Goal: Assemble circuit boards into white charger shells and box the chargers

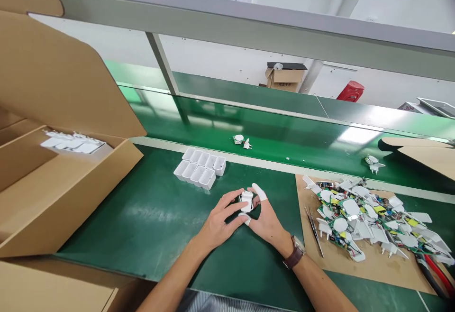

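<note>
My left hand [215,225] and my right hand [267,223] meet over the green bench. Between them is a small white plastic charger part [246,200], gripped by the fingers of both. White finger cots cover the right thumb and a right fingertip. Just beyond the hands, to the left, several open white plastic housings [199,173] stand in two rows. To the right lies a heap of circuit boards with white plug pieces [359,215], wired together, on a cardboard sheet [341,267].
Tweezers [314,230] lie left of the heap; red-and-black-handled pliers [435,274] are at its lower right. A large open cardboard box [81,193] borders the left side, holding white parts [76,142]. Loose board-and-plug pieces [239,139] sit on the green strip behind.
</note>
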### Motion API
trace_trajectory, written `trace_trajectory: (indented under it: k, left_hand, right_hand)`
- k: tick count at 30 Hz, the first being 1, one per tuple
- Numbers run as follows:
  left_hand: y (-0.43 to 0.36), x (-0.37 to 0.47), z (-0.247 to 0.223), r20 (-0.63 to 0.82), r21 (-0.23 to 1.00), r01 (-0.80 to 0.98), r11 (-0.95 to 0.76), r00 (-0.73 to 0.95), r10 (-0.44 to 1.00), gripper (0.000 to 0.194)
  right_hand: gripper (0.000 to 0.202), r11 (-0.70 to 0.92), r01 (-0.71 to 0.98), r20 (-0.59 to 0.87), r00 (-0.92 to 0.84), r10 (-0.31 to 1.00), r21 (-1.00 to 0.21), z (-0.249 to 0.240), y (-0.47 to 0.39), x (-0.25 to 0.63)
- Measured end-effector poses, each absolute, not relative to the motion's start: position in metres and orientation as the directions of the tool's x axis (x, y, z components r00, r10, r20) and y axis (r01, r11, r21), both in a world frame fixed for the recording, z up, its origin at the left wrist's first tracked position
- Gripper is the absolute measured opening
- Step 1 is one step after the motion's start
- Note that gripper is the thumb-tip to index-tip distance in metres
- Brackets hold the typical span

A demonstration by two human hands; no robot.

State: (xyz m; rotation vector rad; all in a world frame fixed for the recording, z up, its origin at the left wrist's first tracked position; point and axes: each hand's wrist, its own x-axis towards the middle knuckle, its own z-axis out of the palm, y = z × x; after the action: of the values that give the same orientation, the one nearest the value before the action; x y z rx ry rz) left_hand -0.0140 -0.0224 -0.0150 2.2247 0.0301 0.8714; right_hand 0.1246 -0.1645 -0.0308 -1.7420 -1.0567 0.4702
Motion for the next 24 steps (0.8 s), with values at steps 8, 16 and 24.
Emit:
trace_trajectory:
  k: [8,16,24]
  left_hand:
    - [-0.033,-0.006,-0.011,0.619,0.627,-0.196,-0.754,0.712,0.33,0.014]
    - [-0.02,-0.011,0.002,0.439,0.556,-0.048,-0.83,0.865,0.245,0.012]
    - [-0.001,0.06,0.017,0.429,0.588,-0.07,-0.806,0.872,0.236,0.014]
  right_hand:
    - [0.088,-0.123,0.437,0.098,0.45,0.888,-0.891,-0.033,-0.163,0.127]
    - [0.085,-0.082,0.553,0.207,0.44,0.874,-0.829,-0.034,-0.165,0.121]
    - [0.018,0.047,0.963,0.442,0.077,0.894,-0.264,-0.036,-0.171,0.117]
